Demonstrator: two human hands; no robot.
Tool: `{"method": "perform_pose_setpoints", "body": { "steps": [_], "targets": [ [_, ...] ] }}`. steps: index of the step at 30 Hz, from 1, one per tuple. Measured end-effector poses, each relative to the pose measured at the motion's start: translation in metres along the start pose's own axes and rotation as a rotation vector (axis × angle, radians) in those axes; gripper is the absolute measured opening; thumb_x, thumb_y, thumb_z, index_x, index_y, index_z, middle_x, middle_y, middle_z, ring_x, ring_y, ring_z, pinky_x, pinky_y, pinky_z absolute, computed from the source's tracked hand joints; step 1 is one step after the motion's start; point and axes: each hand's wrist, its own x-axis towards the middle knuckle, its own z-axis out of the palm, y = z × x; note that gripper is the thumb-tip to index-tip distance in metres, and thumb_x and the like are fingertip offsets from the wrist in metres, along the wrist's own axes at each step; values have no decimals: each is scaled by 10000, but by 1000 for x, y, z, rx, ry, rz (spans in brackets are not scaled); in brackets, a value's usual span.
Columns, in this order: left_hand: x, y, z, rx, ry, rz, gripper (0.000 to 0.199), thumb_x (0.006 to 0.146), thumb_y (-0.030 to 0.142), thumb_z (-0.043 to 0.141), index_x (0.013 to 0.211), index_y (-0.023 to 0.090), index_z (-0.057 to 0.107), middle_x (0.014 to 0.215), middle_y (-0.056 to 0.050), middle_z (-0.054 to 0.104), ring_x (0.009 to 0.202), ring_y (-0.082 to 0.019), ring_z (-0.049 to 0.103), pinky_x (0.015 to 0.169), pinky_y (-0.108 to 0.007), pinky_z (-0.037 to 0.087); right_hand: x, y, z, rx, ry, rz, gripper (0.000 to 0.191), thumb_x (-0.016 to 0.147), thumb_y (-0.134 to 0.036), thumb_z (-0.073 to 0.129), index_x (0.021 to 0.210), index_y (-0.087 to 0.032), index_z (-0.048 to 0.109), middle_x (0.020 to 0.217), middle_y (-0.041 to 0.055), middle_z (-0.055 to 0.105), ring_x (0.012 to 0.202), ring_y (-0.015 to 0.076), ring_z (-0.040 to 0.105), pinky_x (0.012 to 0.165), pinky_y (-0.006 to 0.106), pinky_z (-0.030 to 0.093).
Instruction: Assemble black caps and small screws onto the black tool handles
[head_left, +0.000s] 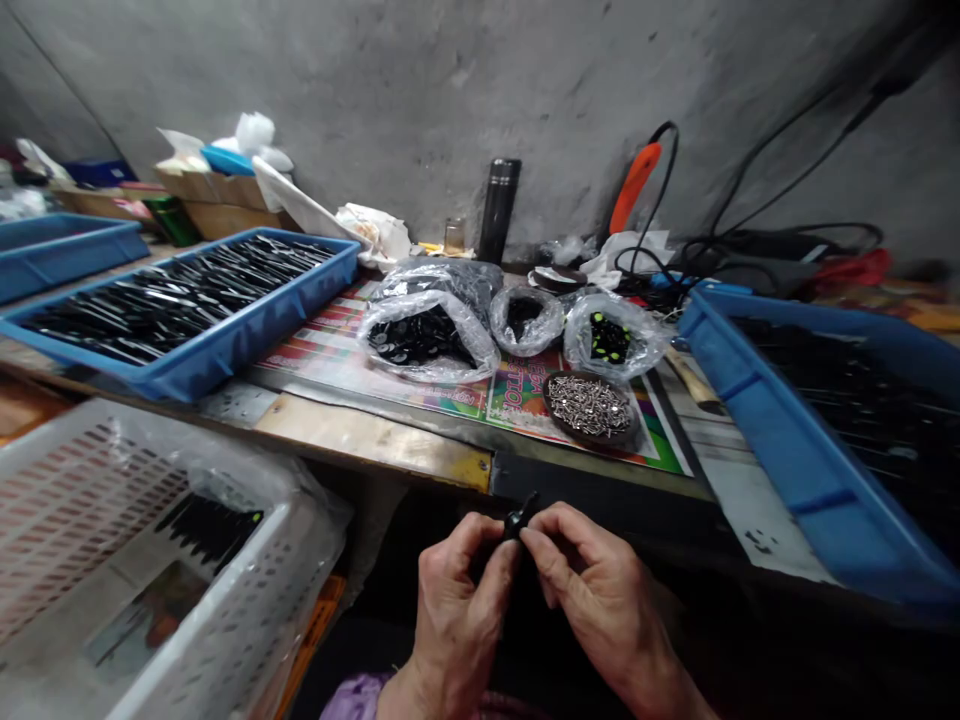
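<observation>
My left hand (pixel 463 590) pinches a small black part (pixel 514 522) between thumb and forefinger, in front of the table edge. One thin end of the part sticks up; the rest is hidden by fingers. My right hand (pixel 589 575) is closed too, its thumb and fingertips pressed against the same part from the right. Just beyond the hands, a round dish (pixel 551 400) is heaped with small silver screws or rivets (pixel 592 405). Behind it stand open plastic bags: one with black discs (pixel 420 338), one with dark pieces (pixel 523 315), one with black and yellow-green pieces (pixel 610 338).
Blue trays of long black parts stand left (pixel 247 345) and right (pixel 795 470). A white perforated basket (pixel 217 640), lined with plastic and holding several black pieces, is at lower left. Behind are a dark flask (pixel 499 210), an orange-handled tool (pixel 634 188) and cables.
</observation>
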Motion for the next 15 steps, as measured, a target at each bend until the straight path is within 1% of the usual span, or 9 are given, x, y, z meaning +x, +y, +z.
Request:
{"method": "perform_pose_setpoints", "body": {
  "steps": [1, 3, 5, 6, 8, 10, 12, 15],
  "targets": [
    [0, 0, 0, -25, -8, -14, 164, 838, 314, 667, 774, 164, 680, 623, 13, 576, 549, -100, 468, 509, -192, 380, -1, 2, 2, 77, 9, 71, 265, 927, -410, 548, 771, -196, 538, 643, -25, 534, 430, 92, 484, 400, 201, 383],
    [0, -1, 1, -127, -35, -89, 200, 823, 350, 684, 764, 161, 661, 603, 17, 564, 520, -95, 464, 485, -191, 377, -1, 5, 5, 236, 6, 188, 279, 895, -466, 590, 870, -200, 510, 673, -34, 547, 413, 83, 488, 375, 183, 382],
    [0, -2, 2, -259, -82, -180, 264, 798, 407, 707, 753, 158, 636, 576, 24, 547, 486, -84, 447, 456, -184, 363, 0, 7, 5, 346, -53, 246, 320, 893, -496, 592, 962, -196, 504, 675, -38, 556, 412, 77, 488, 379, 169, 386],
    [0, -2, 3, -315, -107, -216, 294, 787, 433, 717, 749, 156, 625, 562, 28, 540, 473, -77, 437, 444, -178, 353, 1, 7, 4, 372, -96, 258, 329, 900, -503, 584, 975, -190, 513, 651, -42, 551, 411, 74, 482, 388, 165, 386],
    [0, -2, 4, -387, -141, -246, 339, 770, 467, 730, 738, 155, 603, 532, 41, 521, 445, -59, 407, 420, -160, 326, 2, 7, 2, 386, -157, 267, 338, 908, -513, 571, 928, -178, 536, 589, -50, 525, 408, 72, 468, 399, 161, 381],
    [0, -1, 4, -418, -161, -248, 369, 753, 485, 743, 728, 153, 585, 512, 55, 501, 418, -41, 373, 395, -145, 298, 2, 6, 1, 374, -172, 264, 349, 901, -518, 578, 851, -173, 544, 561, -50, 508, 408, 71, 455, 399, 160, 372],
    [0, 0, 5, -427, -159, -242, 397, 731, 500, 756, 711, 151, 567, 500, 66, 482, 401, -30, 349, 376, -137, 280, 1, 6, 2, 355, -145, 258, 346, 883, -505, 603, 800, -174, 541, 562, -48, 501, 412, 69, 445, 395, 160, 359],
    [-1, 2, 6, -415, -141, -236, 424, 706, 512, 772, 688, 150, 552, 482, 76, 461, 390, -24, 339, 364, -133, 276, -1, 8, 8, 336, -70, 262, 336, 862, -488, 627, 771, -177, 538, 550, -57, 476, 402, 62, 416, 380, 156, 327]
  ]
}}
